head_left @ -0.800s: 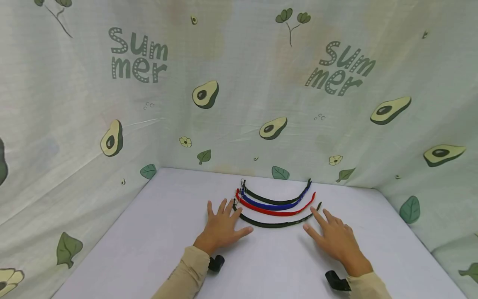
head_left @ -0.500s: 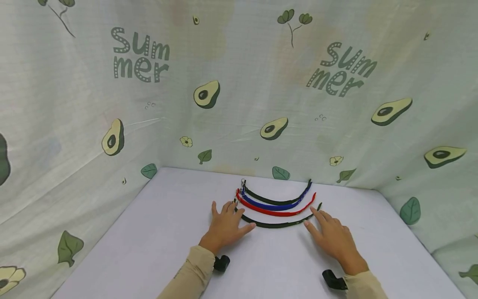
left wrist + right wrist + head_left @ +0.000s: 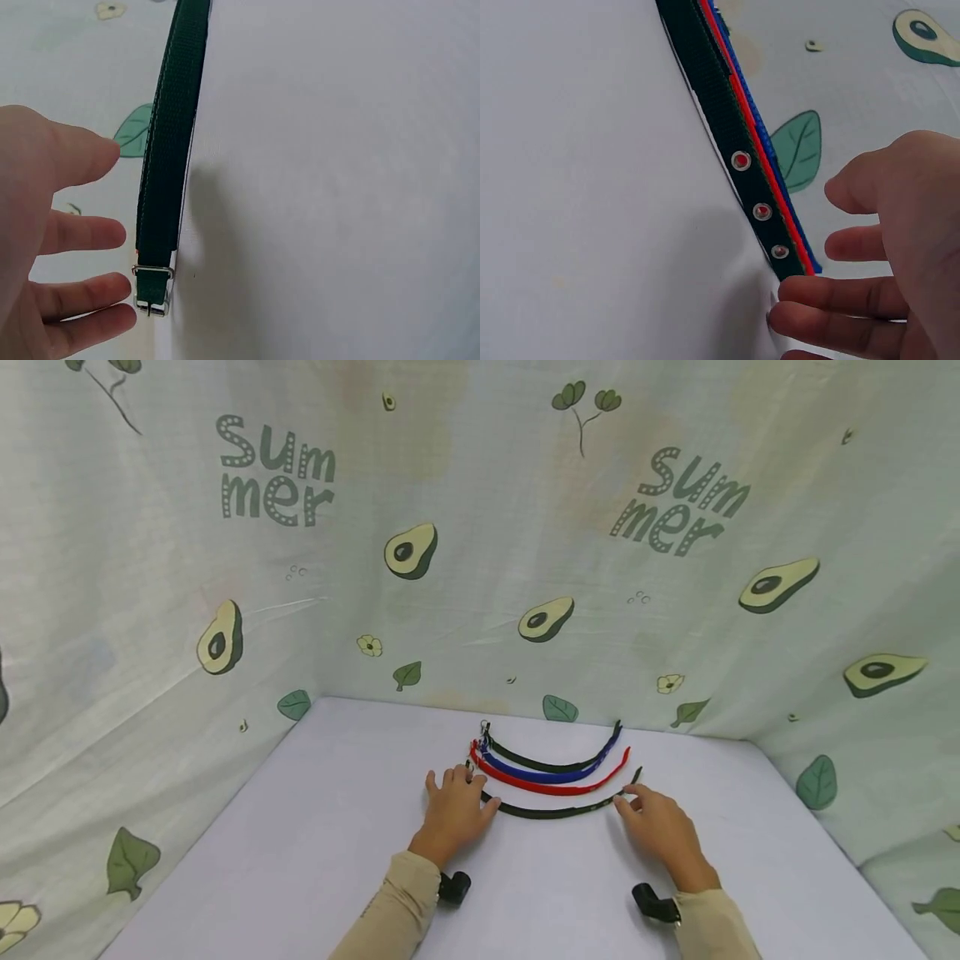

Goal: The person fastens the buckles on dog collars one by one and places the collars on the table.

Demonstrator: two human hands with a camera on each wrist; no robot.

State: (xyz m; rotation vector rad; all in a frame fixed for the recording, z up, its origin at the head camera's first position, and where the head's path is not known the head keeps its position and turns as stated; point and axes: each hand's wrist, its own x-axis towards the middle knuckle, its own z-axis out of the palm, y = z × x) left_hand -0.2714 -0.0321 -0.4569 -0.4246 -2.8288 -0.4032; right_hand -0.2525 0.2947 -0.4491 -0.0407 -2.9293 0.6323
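In the head view, a dark green collar (image 3: 547, 814) lies curved on the white table, nearest the person. My left hand (image 3: 455, 810) is at its left end, fingers bent loosely over it. The left wrist view shows its metal buckle (image 3: 152, 289) beside the fingertips, with thumb and fingers spread. At the collar's other end is my right hand (image 3: 663, 828), thumb and forefinger close to the strap. In the right wrist view, metal eyelets (image 3: 762, 211) run along the strap, and the fingertips reach its tip while the thumb stands apart.
Behind the front collar lie a red collar (image 3: 551, 790), a blue collar (image 3: 551, 776) and another dark green collar (image 3: 536, 765), curved alike and close together. A printed cloth (image 3: 465, 610) with avocados and leaves hangs around the white table (image 3: 315, 843).
My left hand has shifted slightly right and its fingers have drawn in over the collar's end. My right hand has moved left, bringing thumb and forefinger closer together. The collars lie as before.
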